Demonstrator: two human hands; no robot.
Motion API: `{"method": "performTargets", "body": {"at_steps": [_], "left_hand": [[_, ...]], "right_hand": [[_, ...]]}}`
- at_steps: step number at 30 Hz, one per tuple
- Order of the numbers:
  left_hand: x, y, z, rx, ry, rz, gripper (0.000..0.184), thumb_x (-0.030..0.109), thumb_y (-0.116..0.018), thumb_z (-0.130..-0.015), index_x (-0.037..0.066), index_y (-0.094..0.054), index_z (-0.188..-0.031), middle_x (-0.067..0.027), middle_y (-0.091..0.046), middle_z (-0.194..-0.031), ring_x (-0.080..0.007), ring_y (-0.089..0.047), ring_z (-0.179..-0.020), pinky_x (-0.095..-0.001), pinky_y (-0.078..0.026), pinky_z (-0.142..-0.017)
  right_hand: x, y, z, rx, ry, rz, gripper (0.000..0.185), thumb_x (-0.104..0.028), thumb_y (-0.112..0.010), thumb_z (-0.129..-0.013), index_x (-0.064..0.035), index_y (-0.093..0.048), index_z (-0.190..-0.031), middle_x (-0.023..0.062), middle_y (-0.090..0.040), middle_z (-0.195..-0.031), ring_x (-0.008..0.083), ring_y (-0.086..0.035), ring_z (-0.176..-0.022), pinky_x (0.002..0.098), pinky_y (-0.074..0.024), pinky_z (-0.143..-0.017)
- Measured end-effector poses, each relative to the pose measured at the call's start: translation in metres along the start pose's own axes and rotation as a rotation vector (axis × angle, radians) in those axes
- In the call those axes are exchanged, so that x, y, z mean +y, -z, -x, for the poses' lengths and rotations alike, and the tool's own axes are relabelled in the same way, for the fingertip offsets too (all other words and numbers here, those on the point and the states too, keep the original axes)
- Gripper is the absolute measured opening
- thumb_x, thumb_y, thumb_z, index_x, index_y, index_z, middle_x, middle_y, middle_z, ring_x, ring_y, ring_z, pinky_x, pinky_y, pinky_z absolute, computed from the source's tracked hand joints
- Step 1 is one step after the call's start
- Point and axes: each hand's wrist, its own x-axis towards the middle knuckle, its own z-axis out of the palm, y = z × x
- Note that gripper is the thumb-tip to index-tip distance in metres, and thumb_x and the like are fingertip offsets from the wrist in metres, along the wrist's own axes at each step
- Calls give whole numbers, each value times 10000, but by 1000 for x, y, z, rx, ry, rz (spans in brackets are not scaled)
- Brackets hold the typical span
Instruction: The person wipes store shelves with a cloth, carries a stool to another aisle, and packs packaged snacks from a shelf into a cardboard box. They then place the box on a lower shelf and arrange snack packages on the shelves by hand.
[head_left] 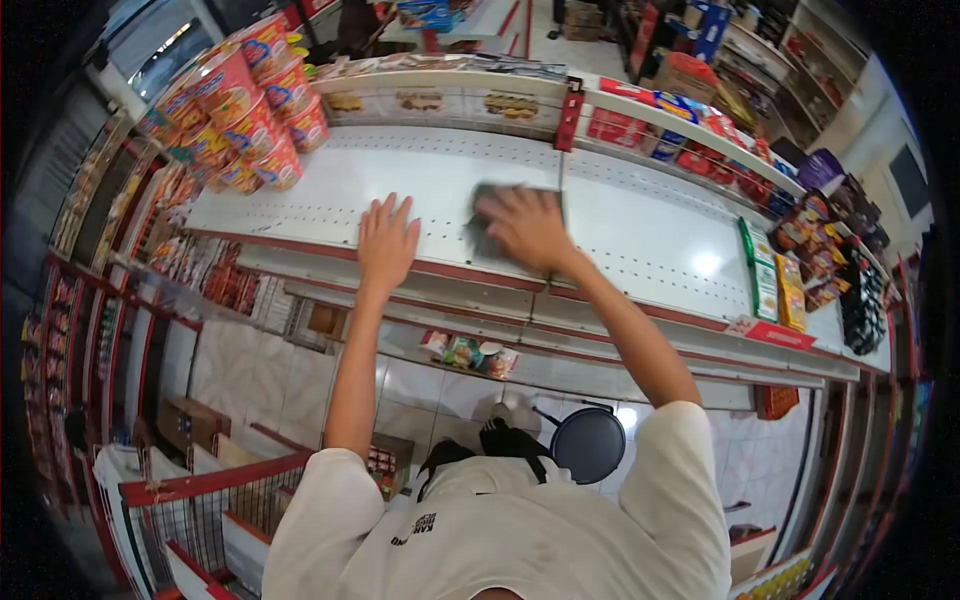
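Note:
A white perforated shelf (640, 225) with a red front edge spans the view before me. My left hand (386, 245) lies flat on it near the front edge, fingers spread, holding nothing. To its right, my right hand (525, 225) presses a dark cloth (484, 240) against the shelf top, close to the seam between two shelf panels. Both cloth and hand are smeared by motion. Stacked noodle cups (240, 105) stand at the shelf's left end, apart from my left hand.
Green and yellow packets (762, 275) and dark snack bags (825, 240) fill the right end. Behind runs a white rail (440, 82). Several packets sit on a lower shelf (468, 355). A round dark pan-like object (588, 444) is by my feet; a wire rack (215, 510) stands lower left.

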Motion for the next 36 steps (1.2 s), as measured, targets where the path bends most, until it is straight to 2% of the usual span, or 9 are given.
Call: {"method": "performTargets", "body": {"at_steps": [3, 7, 10, 15, 19, 22, 27, 33, 36], "left_hand": [[-6, 7, 3, -45, -21, 87, 401, 313, -450, -934, 114, -502, -1278, -162, -478, -1304, -398, -397, -1223, -488, -284, -1040], [-9, 20, 24, -102, 30, 97, 426, 330, -419, -948, 122, -466, -1317, -142, -376, -1401, -374, -297, -1313, -516, -171, -1093], [-10, 24, 38, -58, 52, 129, 456, 321, -426, -949, 74, -431, -1332, -141, -369, -1406, -369, -275, -1323, -525, -145, -1097], [-18, 36, 97, 248, 221, 482, 373, 164, -505, -894, 3, -461, -1228, -186, -408, -1268, -349, -391, -1178, -476, -257, -1029], [-47, 30, 169, 176, 375, 525, 279, 122, -504, -888, 8, -491, -1142, -158, -396, -1186, -350, -404, -1111, -458, -353, -925], [-72, 31, 199, 144, 504, 585, 244, 110, -505, -887, 14, -502, -1111, -153, -398, -1161, -332, -429, -1079, -427, -384, -896], [-107, 29, 237, 32, 691, 745, 199, 46, -492, -865, 43, -526, -1061, -147, -404, -1115, -273, -503, -930, -371, -449, -783], [-132, 34, 280, -72, 594, 781, 181, 5, -503, -840, 39, -563, -1007, -110, -455, -1062, -201, -529, -824, -300, -460, -681], [-143, 44, 287, -145, 589, 791, 167, 14, -508, -839, 47, -567, -992, -107, -453, -1048, -206, -536, -785, -312, -461, -675]], "right_hand": [[-17, 4, -12, -69, 409, -127, 501, -496, -386, -922, -278, -386, -1373, 97, -323, -1456, 336, -294, -1332, 552, -191, -1079], [51, -18, -70, 66, -278, 88, 553, -535, -393, -900, -233, -404, -1362, 95, -344, -1443, 362, -302, -1321, 605, -197, -1047], [-6, -43, -91, 128, -246, 58, 538, -519, -393, -904, -225, -412, -1353, 100, -355, -1434, 380, -313, -1309, 621, -209, -1029], [-84, -19, -93, -70, 537, -169, 500, -473, -400, -917, -267, -394, -1372, 94, -342, -1445, 337, -315, -1320, 571, -185, -1061], [-5, -58, -165, -6, -246, 32, 514, -473, -389, -918, -269, -366, -1390, 75, -313, -1467, 372, -238, -1356, 634, -158, -1047], [-57, -73, -195, 99, -409, 81, 497, -456, -404, -912, -258, -384, -1368, 68, -350, -1441, 390, -296, -1313, 656, -213, -994], [-197, -52, -173, -38, 512, -153, 441, -429, -370, -948, -280, -405, -1362, 66, -340, -1444, 327, -276, -1345, 565, -206, -1060], [-117, -93, -289, -75, -212, 1, 529, -570, -296, -919, -342, -325, -1395, 51, -230, -1506, 379, -216, -1365, 645, -184, -1038], [-140, -102, -307, -73, -244, 18, 512, -530, -291, -932, -324, -316, -1401, 58, -239, -1501, 381, -228, -1359, 648, -185, -1039]]}}
